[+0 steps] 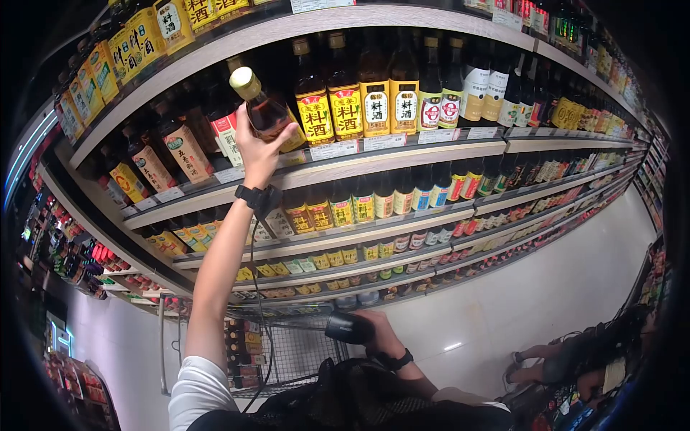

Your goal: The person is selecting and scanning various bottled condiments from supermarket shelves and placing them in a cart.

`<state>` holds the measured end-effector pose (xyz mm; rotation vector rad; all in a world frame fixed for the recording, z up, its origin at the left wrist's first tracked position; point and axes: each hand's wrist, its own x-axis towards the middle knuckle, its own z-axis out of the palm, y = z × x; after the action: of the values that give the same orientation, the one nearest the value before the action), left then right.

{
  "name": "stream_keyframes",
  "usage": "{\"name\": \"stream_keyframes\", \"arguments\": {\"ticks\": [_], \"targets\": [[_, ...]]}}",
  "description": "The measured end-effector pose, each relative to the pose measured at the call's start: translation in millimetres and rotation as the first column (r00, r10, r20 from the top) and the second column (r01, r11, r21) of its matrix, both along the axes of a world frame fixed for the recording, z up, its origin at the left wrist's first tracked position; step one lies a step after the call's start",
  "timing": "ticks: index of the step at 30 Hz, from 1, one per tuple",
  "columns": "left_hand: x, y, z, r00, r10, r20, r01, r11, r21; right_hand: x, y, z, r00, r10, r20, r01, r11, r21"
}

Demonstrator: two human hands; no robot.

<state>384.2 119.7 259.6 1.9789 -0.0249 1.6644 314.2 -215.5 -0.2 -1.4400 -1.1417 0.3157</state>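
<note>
Stocked shelf (345, 167); dark bottle (267, 113) tilted, pale-gold cap (245, 79).

Pale-edged shelf (402, 154), bottles (346, 108) (many yellow-labelled)

Tiered shelving (402, 152) with pale, wood-toned edges curves across the view; below it spreads a pale, glossy floor (517, 302), catching a short white glint (453, 346); more stocked shelves (652, 183) stand at the far right; at the left edge a bluish-white strip light (29, 154) shines, with a lit sign (63, 337) lower down.
</note>
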Motion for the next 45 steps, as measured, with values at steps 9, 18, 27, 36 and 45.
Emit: {"name": "stream_keyframes", "arguments": {"ticks": [9,18,27,36,45], "targets": [[-6,3,12,0.923,0.385,0.002,-0.367,0.88,0.3,-1,7,-24,0.999,0.006,-0.051,-0.004,1.0,0.027],[-3,8,16,0.877,0.48,0.008,-0.437,0.79,0.43,1,9,-28,0.997,0.015,-0.079,-0.013,1.0,0.021],[-9,15,36,0.736,0.676,-0.021,-0.574,0.64,0.511,0,11,-26,0.998,0.026,-0.049,-0.027,0.999,-0.017],[-1,26,40,0.588,0.801,-0.115,-0.634,0.545,0.549,-3,13,-28,0.998,0.046,-0.05,-0.048,0.998,-0.043],[11,32,31,0.565,0.818,-0.105,-0.632,0.512,0.582,-5,7,-23,1.0,0.0,-0.031,-0.002,0.997,-0.083]]}}
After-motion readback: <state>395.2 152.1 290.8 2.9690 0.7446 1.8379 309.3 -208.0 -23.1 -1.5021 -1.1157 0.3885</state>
